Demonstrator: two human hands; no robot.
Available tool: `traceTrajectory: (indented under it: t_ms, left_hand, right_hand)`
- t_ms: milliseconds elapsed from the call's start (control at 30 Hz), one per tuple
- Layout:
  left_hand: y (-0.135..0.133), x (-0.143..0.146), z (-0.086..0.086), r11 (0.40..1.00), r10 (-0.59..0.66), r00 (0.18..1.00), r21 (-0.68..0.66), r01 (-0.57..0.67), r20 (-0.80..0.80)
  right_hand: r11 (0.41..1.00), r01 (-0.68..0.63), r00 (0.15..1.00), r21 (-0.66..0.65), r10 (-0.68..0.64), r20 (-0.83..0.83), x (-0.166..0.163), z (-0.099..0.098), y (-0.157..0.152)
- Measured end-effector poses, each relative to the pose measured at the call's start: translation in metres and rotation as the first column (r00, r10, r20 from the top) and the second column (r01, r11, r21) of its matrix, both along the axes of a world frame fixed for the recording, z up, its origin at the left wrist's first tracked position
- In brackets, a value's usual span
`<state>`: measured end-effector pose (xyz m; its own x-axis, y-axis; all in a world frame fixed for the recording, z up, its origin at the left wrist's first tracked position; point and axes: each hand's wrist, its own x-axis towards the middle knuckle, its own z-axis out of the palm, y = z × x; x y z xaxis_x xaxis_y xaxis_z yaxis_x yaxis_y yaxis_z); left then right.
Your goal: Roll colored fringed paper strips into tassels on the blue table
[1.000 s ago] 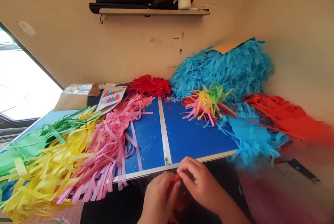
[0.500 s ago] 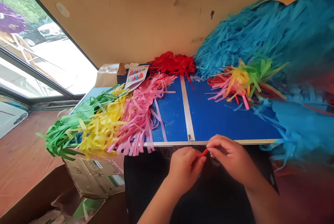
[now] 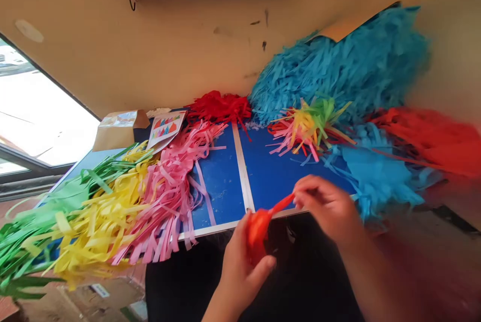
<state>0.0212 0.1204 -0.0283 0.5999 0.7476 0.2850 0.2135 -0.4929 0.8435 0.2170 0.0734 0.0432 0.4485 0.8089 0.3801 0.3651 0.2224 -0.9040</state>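
My left hand (image 3: 240,272) is closed round a bunched red paper strip (image 3: 259,224) just below the front edge of the blue table (image 3: 225,182). My right hand (image 3: 326,207) pinches the other end of the same red strip and holds it up to the right, so the strip stretches between both hands. My right hand and forearm are smeared by motion. A small multicoloured bundle of paper strips (image 3: 306,126) lies on the table beyond my right hand.
Piles of cut paper strips cover the table: green (image 3: 45,212), yellow (image 3: 97,217) and pink (image 3: 169,187) on the left, red (image 3: 220,106) at the back, light blue (image 3: 338,66) and red (image 3: 432,136) on the right. A cardboard box (image 3: 116,129) and a printed card (image 3: 165,129) stand at the back left.
My hands rose from my lap and drew apart; the red strip, earlier a small pinched bit, now stretches between them. The camera view swung back right and up.
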Motion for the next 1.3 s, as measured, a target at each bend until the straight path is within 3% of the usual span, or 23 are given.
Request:
traceTrajectory:
  t_ms: [33,67,100,133,167,200,267,300,333,400,467,567,733,833,933,1033,1100,1300]
  left_hand:
    - [0.001,-0.002,-0.003,1.000,0.004,0.998,-0.010,-0.003,0.056]
    - [0.002,-0.003,-0.005,1.000,-0.001,0.996,-0.017,0.002,0.095]
    - [0.004,-0.004,-0.007,1.000,-0.014,0.994,-0.020,0.016,0.111]
    - [0.005,-0.004,-0.008,0.999,-0.031,0.993,-0.014,0.033,0.112]
    - [0.006,-0.004,-0.009,0.999,-0.041,0.994,-0.001,0.041,0.103]
    - [0.007,-0.004,-0.009,0.999,-0.041,0.995,0.020,0.040,0.089]
    - [0.010,-0.003,-0.009,0.997,-0.026,0.998,0.068,0.022,0.058]
    - [0.010,-0.003,-0.009,0.996,-0.021,0.999,0.092,0.017,0.041]
    - [0.011,-0.003,-0.008,0.993,-0.018,1.000,0.117,0.015,0.025]
    - [0.014,-0.003,-0.008,0.986,-0.005,1.000,0.168,0.007,-0.010]
    - [0.016,-0.005,-0.007,0.972,0.019,0.999,0.235,-0.009,-0.038]
    - [0.020,-0.006,-0.007,0.939,0.054,0.996,0.342,-0.028,-0.066]
    - [0.022,-0.002,-0.007,0.881,0.047,0.992,0.473,0.015,-0.118]
    - [0.020,0.003,-0.004,0.845,0.029,0.991,0.534,0.044,-0.128]
    - [0.017,0.009,0.000,0.826,0.015,0.991,0.560,0.061,-0.131]
    - [0.016,0.013,0.003,0.812,-0.003,0.990,0.578,0.086,-0.143]
    - [0.016,0.014,0.003,0.804,-0.016,0.988,0.586,0.106,-0.156]
    - [0.018,0.016,0.001,0.782,-0.051,0.983,0.606,0.148,-0.175]
  right_hand:
    - [0.965,0.199,0.980,0.173,-0.200,-0.007,0.010,0.015,0.000]
    - [0.836,0.406,0.906,0.369,-0.422,-0.041,0.023,0.030,0.001]
    - [0.617,0.553,0.783,0.560,-0.614,-0.097,0.038,0.043,0.003]
    - [0.374,0.606,0.648,0.702,-0.744,-0.162,0.054,0.055,0.006]
    - [0.192,0.603,0.522,0.775,-0.829,-0.201,0.070,0.062,0.010]
    - [0.171,0.600,0.445,0.781,-0.883,-0.148,0.086,0.064,0.017]
    - [0.342,0.696,0.352,0.632,-0.929,0.115,0.110,0.055,0.032]
    - [0.509,0.738,0.395,0.442,-0.858,0.328,0.118,0.044,0.039]
    - [0.609,0.719,0.460,0.334,-0.778,0.428,0.123,0.031,0.044]
    - [0.729,0.672,0.556,0.133,-0.614,0.560,0.124,0.003,0.044]
    - [0.718,0.692,0.550,0.076,-0.592,0.589,0.123,-0.018,0.028]
    - [0.661,0.747,0.460,0.075,-0.595,0.659,0.134,-0.035,-0.013]
    - [0.767,0.631,0.401,-0.114,-0.197,0.894,0.188,-0.041,-0.052]
    - [0.749,0.625,0.360,-0.221,-0.025,0.933,0.201,-0.042,-0.051]
    - [0.745,0.623,0.275,-0.237,0.075,0.959,0.194,-0.040,-0.049]
    - [0.795,0.579,0.150,-0.177,0.109,0.983,0.184,-0.041,-0.051]
    - [0.826,0.545,0.122,-0.141,0.088,0.989,0.180,-0.045,-0.054]
    - [0.804,0.579,0.269,-0.137,-0.029,0.963,0.185,-0.068,-0.055]
